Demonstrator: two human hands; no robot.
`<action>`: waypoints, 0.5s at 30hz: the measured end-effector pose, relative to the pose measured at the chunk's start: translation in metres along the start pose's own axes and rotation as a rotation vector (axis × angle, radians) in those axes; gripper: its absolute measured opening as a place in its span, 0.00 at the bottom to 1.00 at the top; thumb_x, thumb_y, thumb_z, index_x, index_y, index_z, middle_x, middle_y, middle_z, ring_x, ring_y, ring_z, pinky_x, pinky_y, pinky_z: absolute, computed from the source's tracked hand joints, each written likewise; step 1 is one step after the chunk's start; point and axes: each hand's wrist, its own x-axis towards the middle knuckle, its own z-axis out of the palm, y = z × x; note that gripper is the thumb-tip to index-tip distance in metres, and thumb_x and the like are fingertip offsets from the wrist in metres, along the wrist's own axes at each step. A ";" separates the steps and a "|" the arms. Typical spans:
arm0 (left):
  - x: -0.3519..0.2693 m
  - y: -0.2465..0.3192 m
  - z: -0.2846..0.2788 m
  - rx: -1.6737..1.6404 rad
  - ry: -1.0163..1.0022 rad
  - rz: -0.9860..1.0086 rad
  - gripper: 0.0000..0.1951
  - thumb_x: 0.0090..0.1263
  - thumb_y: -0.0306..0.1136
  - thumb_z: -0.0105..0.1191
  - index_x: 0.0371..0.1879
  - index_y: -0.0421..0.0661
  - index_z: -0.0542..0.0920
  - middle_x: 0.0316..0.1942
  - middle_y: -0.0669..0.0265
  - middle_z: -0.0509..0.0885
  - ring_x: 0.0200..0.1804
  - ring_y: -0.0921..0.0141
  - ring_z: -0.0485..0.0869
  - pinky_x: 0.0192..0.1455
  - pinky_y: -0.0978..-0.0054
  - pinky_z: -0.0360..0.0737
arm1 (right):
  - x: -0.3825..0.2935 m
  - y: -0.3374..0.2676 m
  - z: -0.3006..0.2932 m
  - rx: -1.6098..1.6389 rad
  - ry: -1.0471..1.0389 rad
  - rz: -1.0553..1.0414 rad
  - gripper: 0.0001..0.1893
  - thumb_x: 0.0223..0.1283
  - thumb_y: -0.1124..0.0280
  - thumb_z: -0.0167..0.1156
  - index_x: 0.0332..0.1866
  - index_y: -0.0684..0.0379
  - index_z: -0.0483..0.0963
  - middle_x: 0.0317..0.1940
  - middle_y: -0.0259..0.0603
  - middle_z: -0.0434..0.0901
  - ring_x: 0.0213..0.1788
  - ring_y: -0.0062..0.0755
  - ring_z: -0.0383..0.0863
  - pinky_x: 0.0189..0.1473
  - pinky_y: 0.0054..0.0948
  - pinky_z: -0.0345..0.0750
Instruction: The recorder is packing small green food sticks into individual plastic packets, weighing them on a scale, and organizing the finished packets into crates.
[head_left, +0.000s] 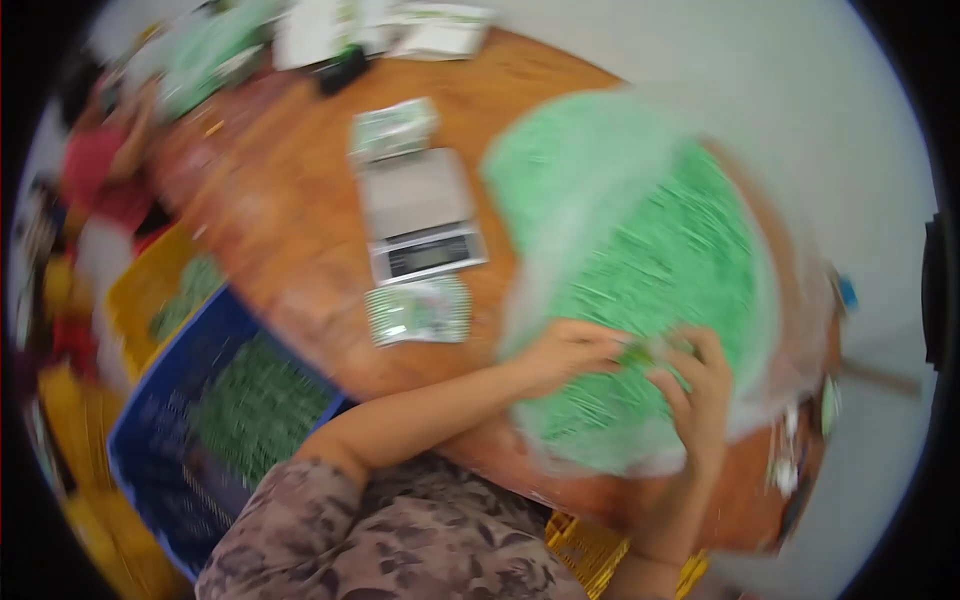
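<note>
My left hand (564, 355) reaches in from the left, fingertips pinched on a small green item (636, 354), blurred by motion. Facing it, my right hand (697, 382) has curled fingers close to the item's other side; blur hides whether they grip it. Beneath both hands, a large heap of thin light-green sticks (660, 247) lies in an opened clear plastic bag (551, 270). Left of the bag is a digital kitchen scale (420, 210). Flat printed packets, one nearer (418, 309) and one farther (394, 129), lie at the scale's two ends.
The brown wooden table (285, 187) has a rounded edge. A blue plastic crate (161, 420) of green pieces stands at its left, beside a yellow crate (124, 300). Another person (105, 172) is at the far left. White boxes (442, 34) and a black object (341, 71) sit behind.
</note>
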 end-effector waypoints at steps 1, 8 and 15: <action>0.000 0.004 0.006 0.009 -0.023 0.025 0.14 0.68 0.27 0.47 0.50 0.34 0.74 0.47 0.58 0.78 0.48 0.68 0.78 0.52 0.69 0.78 | 0.002 0.000 0.008 -0.125 0.009 -0.127 0.10 0.37 0.80 0.63 0.30 0.64 0.76 0.27 0.42 0.73 0.32 0.38 0.73 0.32 0.31 0.70; -0.096 0.097 0.039 1.558 0.292 0.908 0.16 0.51 0.34 0.57 0.38 0.41 0.77 0.35 0.53 0.80 0.44 0.58 0.79 0.46 0.66 0.76 | 0.023 -0.075 0.006 -0.447 -0.043 -0.869 0.07 0.50 0.80 0.56 0.35 0.65 0.77 0.31 0.47 0.79 0.29 0.39 0.77 0.28 0.32 0.73; -0.339 0.106 -0.103 1.470 1.328 0.399 0.14 0.49 0.21 0.49 0.33 0.50 0.81 0.33 0.58 0.81 0.38 0.59 0.80 0.39 0.66 0.78 | 0.029 -0.077 0.062 0.341 -0.032 -0.564 0.05 0.57 0.77 0.57 0.34 0.67 0.77 0.28 0.45 0.81 0.23 0.33 0.77 0.23 0.26 0.72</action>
